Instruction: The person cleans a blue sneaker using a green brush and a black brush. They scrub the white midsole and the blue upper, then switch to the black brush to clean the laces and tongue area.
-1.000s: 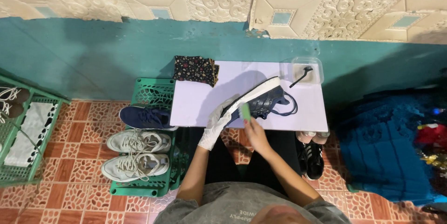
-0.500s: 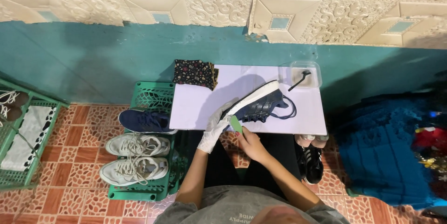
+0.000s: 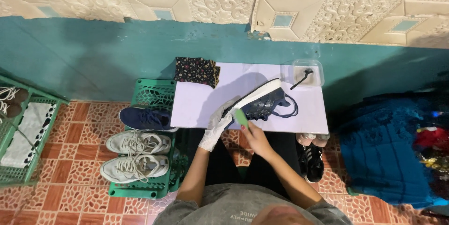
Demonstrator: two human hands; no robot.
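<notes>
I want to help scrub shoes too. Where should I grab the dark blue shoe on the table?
Probably its heel end, from the left, as the gloved left hand does. The dark blue shoe lies tilted with its white sole up, so that end sticks out; the right hand scrubs with a green brush.

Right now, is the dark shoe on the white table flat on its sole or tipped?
Tipped. The dark shoe lies on its side, its white sole edge turned up toward the wall, held at one end by the gloved left hand.

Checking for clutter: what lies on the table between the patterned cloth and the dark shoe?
In the head view, only bare white tabletop lies between the patterned cloth and dark shoe.
</notes>
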